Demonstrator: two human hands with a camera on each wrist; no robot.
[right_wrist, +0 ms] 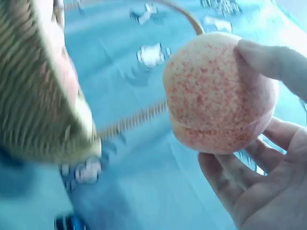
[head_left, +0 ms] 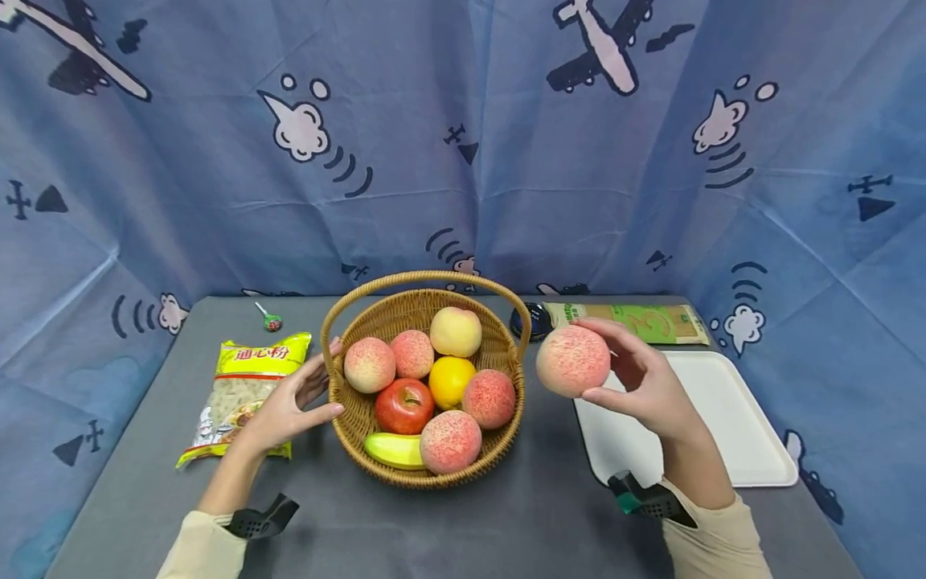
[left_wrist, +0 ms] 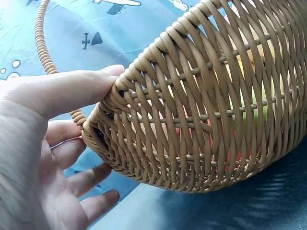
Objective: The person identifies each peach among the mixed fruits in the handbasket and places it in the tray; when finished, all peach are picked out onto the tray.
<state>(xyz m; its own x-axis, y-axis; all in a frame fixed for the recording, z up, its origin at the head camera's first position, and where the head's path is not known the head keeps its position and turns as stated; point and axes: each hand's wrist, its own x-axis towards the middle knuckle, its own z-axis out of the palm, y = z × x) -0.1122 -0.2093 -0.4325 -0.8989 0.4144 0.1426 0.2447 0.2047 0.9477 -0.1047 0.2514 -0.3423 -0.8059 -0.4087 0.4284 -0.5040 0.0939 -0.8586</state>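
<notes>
Peach held clear of the basket

Peach (head_left: 572, 360), speckled pink, sits in the right hand (head_left: 646, 378), thumb and fingertips curled round it, raised above the table (head_left: 448, 523) at the basket's 3 o'clock. Round as it is, no long axis shows. Left hand (head_left: 289, 402) rests with straight fingers against the wicker basket (head_left: 362, 418) wall at 9 o'clock, thumb on the rim. Inside lie more peaches, a red apple (head_left: 403, 405), an orange (head_left: 451, 380) and a banana (head_left: 394, 450). Beneath the right hand lies a white tray (head_left: 731, 426); a pasta bag (head_left: 242, 394) lies beyond the left hand.

Staged rec. booth: plane-print cloth backdrop (head_left: 463, 145).
</notes>
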